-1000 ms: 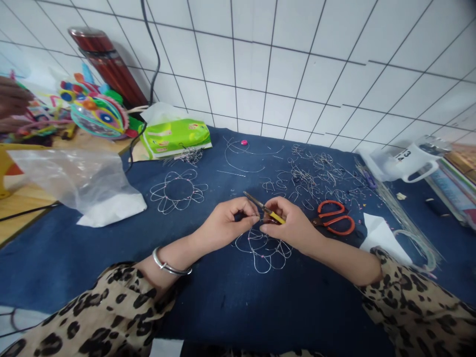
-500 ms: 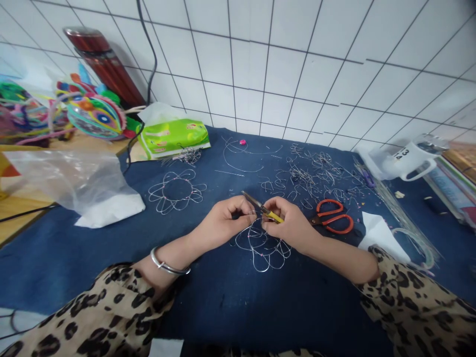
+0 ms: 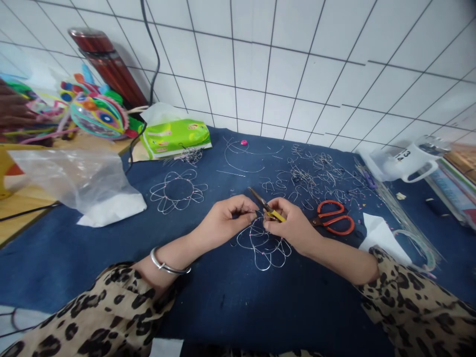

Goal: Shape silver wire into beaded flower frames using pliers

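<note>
My left hand (image 3: 225, 220) pinches the top edge of a wire flower frame (image 3: 265, 248) that lies on the blue cloth (image 3: 238, 302). My right hand (image 3: 292, 225) is closed round small yellow-handled pliers (image 3: 267, 205), whose jaws point up and to the left, just above the wire between both hands. The frame has several looped petals with tiny pink beads. A second, finished-looking wire flower (image 3: 177, 190) lies farther back on the left.
Orange-handled scissors (image 3: 333, 217) lie right of my right hand, beside a heap of bent wire pieces (image 3: 316, 176). A clear plastic bag (image 3: 78, 181), a green tissue pack (image 3: 174, 137), colourful paper crafts (image 3: 96, 114) and a white mug (image 3: 407, 161) ring the cloth. Another person's hand (image 3: 13, 111) shows far left.
The pliers have tilted up and shifted slightly right, and both hands have drawn a little closer over the wire frame. The other person's hand at far left has come back into view.
</note>
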`<state>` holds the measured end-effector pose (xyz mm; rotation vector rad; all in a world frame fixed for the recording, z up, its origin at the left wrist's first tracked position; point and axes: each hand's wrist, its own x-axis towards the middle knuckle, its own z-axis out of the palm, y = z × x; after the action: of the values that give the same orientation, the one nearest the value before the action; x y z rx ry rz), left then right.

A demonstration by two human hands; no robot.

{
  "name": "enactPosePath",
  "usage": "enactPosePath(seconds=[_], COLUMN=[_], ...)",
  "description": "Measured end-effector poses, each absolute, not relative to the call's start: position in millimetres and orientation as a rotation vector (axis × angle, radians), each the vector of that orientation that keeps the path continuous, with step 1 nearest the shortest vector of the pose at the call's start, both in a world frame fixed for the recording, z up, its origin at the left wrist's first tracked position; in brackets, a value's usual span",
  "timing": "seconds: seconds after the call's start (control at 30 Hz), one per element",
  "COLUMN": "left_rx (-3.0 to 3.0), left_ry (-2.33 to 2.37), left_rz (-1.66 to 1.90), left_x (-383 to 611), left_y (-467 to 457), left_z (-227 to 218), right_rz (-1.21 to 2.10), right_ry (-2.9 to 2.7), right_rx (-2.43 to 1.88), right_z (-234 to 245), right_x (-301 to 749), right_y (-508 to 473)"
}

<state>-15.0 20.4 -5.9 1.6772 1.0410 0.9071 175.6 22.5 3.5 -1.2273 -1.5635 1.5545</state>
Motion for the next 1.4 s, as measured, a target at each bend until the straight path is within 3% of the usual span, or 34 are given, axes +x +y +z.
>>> enactPosePath(seconds=[0.63,0.93,1.4], left_rx=[2.083,2.525,2.711], left_ry=[1.124,1.169,1.106], left_rz=[1.064,0.898,0.799], left_x=[-14,-18,-19], left_y=[17,21,19], left_z=[-1,4,4], right_rz=[1.387,1.341,1.364], right_ry=[-1.724,-1.758,-1.743], right_rx=[-1.219,-1.223,-1.223], right_z=[2,-4,-5], right_x=[173,170,171], right_y=[20,22,24])
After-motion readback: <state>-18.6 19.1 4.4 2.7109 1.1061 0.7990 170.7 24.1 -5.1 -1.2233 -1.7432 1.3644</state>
